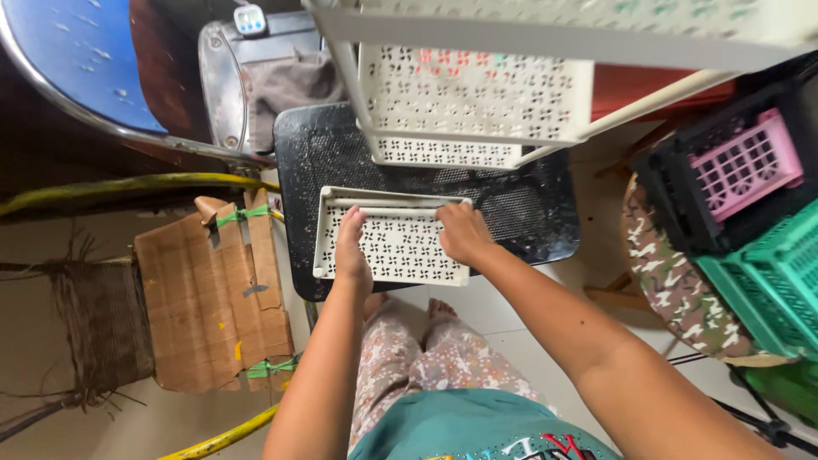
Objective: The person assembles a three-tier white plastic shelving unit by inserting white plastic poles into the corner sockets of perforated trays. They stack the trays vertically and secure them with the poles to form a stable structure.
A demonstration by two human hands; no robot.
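A cream perforated plastic tray (400, 247) lies flat on a black mesh stool seat (520, 213). My left hand (351, 247) rests on the tray's left part, fingers pointing towards its far rim. My right hand (464, 232) presses on the tray's right far edge with fingers curled over a thin cream rod (383, 204) lying along that rim. Just beyond stands a cream perforated rack (477, 94) with stacked shelves and slanted posts.
A folded cardboard box (213, 290) tied with green tape lies to the left beside a yellow hose (128, 183). Stacked black, pink and green plastic crates (750, 213) stand at the right next to a camouflage-patterned cushion (673, 273). A blue chair (77, 60) is at the far left.
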